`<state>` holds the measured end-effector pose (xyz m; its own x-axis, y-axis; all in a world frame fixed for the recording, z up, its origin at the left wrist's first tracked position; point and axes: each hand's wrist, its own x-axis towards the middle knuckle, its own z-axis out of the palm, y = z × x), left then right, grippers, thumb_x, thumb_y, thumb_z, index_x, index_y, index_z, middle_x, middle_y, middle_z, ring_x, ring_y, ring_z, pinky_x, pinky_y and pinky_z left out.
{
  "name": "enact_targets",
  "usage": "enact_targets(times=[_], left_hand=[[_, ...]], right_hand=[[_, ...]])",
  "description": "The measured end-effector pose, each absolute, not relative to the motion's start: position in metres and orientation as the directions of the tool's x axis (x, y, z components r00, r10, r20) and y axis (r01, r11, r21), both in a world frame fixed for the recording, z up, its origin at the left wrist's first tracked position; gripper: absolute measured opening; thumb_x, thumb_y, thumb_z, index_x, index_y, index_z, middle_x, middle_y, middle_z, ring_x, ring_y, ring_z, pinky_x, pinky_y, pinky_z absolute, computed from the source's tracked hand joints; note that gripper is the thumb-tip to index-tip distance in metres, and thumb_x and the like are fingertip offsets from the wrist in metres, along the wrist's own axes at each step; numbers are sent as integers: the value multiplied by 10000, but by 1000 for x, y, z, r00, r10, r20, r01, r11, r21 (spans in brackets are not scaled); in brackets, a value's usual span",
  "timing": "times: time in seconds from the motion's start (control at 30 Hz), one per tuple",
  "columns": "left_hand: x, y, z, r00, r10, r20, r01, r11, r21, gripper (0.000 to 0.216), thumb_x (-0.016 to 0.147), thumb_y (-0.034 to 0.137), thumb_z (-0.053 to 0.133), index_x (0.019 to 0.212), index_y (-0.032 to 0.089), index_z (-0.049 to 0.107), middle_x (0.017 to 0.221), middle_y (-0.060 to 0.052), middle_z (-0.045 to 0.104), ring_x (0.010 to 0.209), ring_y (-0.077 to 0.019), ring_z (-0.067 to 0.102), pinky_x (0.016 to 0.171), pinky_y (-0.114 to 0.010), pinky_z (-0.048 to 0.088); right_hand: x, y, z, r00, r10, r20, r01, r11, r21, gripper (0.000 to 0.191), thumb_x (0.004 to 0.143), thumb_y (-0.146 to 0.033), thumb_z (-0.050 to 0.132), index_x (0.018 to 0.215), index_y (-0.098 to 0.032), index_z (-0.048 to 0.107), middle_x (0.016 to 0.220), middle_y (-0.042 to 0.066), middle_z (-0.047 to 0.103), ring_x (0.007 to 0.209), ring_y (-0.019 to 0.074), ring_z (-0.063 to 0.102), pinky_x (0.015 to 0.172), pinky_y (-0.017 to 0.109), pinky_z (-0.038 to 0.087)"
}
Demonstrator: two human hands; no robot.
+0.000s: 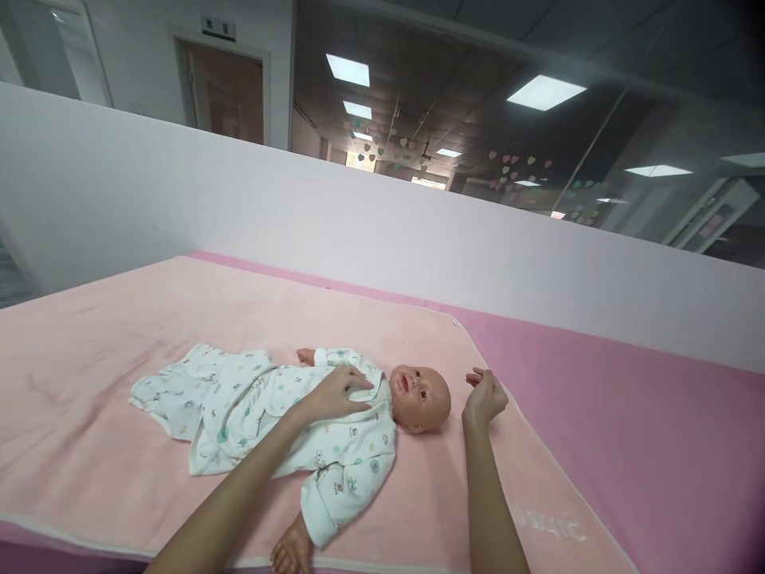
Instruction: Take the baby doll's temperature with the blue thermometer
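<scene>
A baby doll (418, 395) lies on its back on a light pink blanket (119, 335), head to the right, dressed in a white patterned romper (251, 406). My left hand (338, 392) rests flat on the doll's chest near the collar, fingers stretched out. My right hand (485, 396) hovers just right of the doll's head, fingers curled loosely with nothing visible in them. The doll's near arm (292, 550) reaches toward the front edge of the blanket.
The blanket covers a darker pink mattress (627, 414) that extends to the right. A white partition wall (358, 223) runs along the far side, with glass above it. A door (224, 88) shows at the back left.
</scene>
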<state>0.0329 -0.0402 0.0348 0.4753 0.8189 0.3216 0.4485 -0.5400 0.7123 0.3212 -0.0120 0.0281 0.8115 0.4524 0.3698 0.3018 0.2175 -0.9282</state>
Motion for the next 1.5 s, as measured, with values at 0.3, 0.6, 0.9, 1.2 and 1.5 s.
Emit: enact_targets(times=[0.3, 0.6, 0.9, 1.2, 1.5], left_hand=[[26, -24, 27, 205, 963, 172, 41, -184, 982, 306, 769, 415, 543, 715, 129, 640, 676, -14, 607, 683, -165, 535, 622, -244, 383], [21, -22, 24, 247, 969, 32, -376, 65, 925, 362, 678, 383, 681, 924, 118, 673, 829, -83, 683, 807, -203, 607, 759, -283, 429], [21, -24, 25, 250, 965, 74, -261, -6, 965, 365, 706, 410, 648, 941, 134, 683, 848, -75, 690, 845, -218, 602, 744, -276, 432], [24, -47, 47, 533, 782, 324, 218, -497, 840, 308, 776, 439, 549, 882, 200, 713, 846, -62, 671, 764, -187, 578, 678, -265, 427], [25, -93, 72, 266, 861, 434, 93, -471, 877, 238, 773, 373, 586, 796, 175, 714, 713, -49, 672, 692, -183, 591, 665, -274, 457]], right_hand=[[223, -84, 60, 151, 497, 855, 782, 469, -411, 292, 835, -316, 425, 646, -182, 604, 621, 32, 605, 630, 143, 566, 611, 241, 418], [154, -45, 47, -296, 908, 297, 941, 331, -75, 271, 851, -98, 345, 967, -172, 579, 970, 58, 591, 772, 139, 593, 631, 223, 399], [150, -61, 54, -15, 979, 204, 1000, 10, 26, 359, 779, 38, 293, 798, -125, 611, 917, 129, 586, 687, 152, 599, 554, 232, 373], [218, -137, 99, 174, 899, 401, 733, 154, -663, 211, 834, -334, 431, 820, -198, 591, 611, 9, 597, 482, 141, 524, 426, 230, 369], [209, -150, 98, 36, 968, 249, 56, 247, -967, 243, 770, -420, 567, 781, -180, 525, 608, -23, 549, 451, 82, 485, 366, 178, 378]])
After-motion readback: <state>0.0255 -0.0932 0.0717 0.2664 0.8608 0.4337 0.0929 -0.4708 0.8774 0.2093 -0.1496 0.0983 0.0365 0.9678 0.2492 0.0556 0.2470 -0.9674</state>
